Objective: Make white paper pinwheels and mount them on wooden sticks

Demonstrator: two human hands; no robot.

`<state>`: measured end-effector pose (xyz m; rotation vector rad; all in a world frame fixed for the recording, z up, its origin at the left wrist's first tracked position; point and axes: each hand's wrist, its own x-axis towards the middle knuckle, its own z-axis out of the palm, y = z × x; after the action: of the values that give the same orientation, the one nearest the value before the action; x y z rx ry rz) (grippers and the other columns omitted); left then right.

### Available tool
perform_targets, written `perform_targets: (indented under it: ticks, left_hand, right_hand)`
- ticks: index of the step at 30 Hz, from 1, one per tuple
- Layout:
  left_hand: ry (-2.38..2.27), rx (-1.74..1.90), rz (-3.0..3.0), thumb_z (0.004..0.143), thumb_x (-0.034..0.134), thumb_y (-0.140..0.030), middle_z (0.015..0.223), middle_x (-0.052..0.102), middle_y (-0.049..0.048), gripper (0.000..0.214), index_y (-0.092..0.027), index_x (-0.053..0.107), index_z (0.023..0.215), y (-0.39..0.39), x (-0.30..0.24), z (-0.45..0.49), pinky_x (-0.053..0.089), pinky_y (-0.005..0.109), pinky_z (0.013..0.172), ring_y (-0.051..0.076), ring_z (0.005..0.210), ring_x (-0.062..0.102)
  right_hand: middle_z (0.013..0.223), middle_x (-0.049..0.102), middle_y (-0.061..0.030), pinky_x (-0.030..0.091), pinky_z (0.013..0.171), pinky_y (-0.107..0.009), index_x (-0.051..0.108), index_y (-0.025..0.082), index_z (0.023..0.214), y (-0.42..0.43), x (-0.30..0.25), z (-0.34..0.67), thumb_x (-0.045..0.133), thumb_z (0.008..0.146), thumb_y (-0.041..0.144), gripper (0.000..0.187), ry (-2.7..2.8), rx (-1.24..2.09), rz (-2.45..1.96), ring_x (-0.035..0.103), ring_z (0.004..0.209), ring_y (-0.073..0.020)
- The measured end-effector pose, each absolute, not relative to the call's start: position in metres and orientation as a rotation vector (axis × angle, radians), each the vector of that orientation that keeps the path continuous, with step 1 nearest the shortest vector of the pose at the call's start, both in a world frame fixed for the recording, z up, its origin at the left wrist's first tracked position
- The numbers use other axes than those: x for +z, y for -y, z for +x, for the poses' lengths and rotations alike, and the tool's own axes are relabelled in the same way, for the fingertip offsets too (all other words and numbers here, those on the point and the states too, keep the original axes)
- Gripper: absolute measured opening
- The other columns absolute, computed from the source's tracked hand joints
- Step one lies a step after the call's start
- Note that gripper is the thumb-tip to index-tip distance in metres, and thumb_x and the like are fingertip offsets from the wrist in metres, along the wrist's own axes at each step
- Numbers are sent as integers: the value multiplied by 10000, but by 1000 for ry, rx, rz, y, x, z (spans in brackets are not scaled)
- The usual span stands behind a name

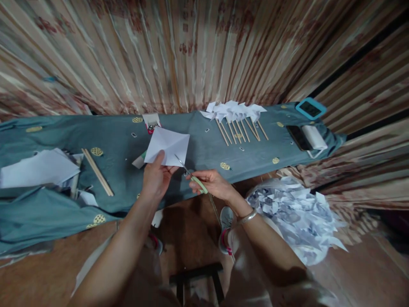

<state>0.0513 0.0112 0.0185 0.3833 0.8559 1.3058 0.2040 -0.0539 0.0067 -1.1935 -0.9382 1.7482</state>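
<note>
My left hand (156, 175) grips a white square sheet of paper (169, 145) by its near edge, thumb on top. Faint diagonal creases run across the sheet. In my right hand (212, 182) is a pair of scissors (200, 184) with pale green handles. Their blades reach the sheet's lower right corner, one lying over the paper. Just behind the sheet stands a small open box (151, 121) with tiny dark pieces in it. A flat green and white piece (140, 159) shows partly from under the paper.
Paper pinwheels (234, 111) on wooden sticks lie in a row on the green cloth (198, 123). Loose sticks (97, 172) and stacked paper (41, 168) are at left. A phone (298, 137) and a blue-framed device (310, 108) are at right. A heap of paper pinwheels (297, 217) stands below right.
</note>
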Motion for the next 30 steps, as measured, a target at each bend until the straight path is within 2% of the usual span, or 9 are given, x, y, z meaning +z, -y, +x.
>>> perform_targets:
  ticks: [4, 11, 17, 22, 30]
  left_hand:
    - [-873, 1296, 362, 882, 580, -133, 883, 774, 26, 174, -220, 695, 979, -9, 18, 49, 613, 303, 810, 176, 846, 737]
    - [-829, 1284, 376, 848, 641, -139, 848, 766, 16, 182, -215, 663, 1012, -4, 24, 45, 606, 287, 803, 164, 816, 737]
    - [-816, 1313, 336, 872, 609, -167, 775, 751, 18, 109, -166, 643, 975, -4, 30, 32, 594, 278, 804, 137, 727, 723]
    - [-822, 1318, 364, 843, 658, -192, 825, 760, 25, 177, -161, 637, 1016, -9, 26, 32, 591, 312, 819, 146, 730, 730]
    - [-880, 1277, 389, 856, 634, -182, 809, 757, 14, 117, -182, 644, 972, -16, 18, 43, 596, 264, 701, 148, 702, 729]
  right_hand:
    - [586, 645, 59, 448, 499, -184, 727, 141, 899, 59, 5, 203, 892, 537, 463, 512, 970, 1737, -1213, 556, 496, -45]
    - [610, 661, 40, 452, 527, -192, 731, 138, 946, 72, 13, 195, 867, 595, 477, 506, 984, 1699, -1207, 558, 513, -49]
    - [580, 647, 40, 464, 539, -188, 745, 136, 905, 65, 30, 178, 893, 538, 480, 524, 1004, 1683, -1257, 571, 526, -55]
    - [583, 651, 33, 460, 524, -189, 751, 136, 896, 54, 25, 186, 893, 547, 468, 502, 1025, 1740, -1211, 577, 527, -61]
    - [577, 648, 41, 484, 527, -174, 765, 158, 894, 50, 5, 199, 897, 548, 449, 471, 929, 1794, -1146, 589, 530, -55]
